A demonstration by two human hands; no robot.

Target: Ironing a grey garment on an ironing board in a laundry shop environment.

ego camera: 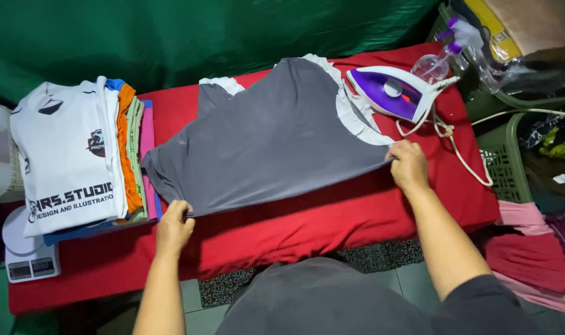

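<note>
Left hand is pinching the near-left hem corner of a grey cotton t-shirt w/ white frilled collar, fingers pressed together on the cloth edge. Right hand is gripping the near-right edge by the shoulder, grip closed on the fabric too. Shirt is lying flat across the middle of a tabletop covered w/ a red padded cloth, hem to the left, collar to the right and far side.

Judging by both grips on the near edge, the step in hand looks like smoothing or starting a fold of the shirt. Next move prob. calls for both hands lifting evenly so the edge is staying straight, no bunching at the collar frill.

Further out: a purple-and-white electric iron is sitting just beyond the collar, far right, its cream cord trailing toward the near right. A clear plastic spray bottle w/ purple nozzle is lying behind it. At left, a stack of folded shirts, white printed one on top, is resting on the red cloth, well clear of the hands.
</note>
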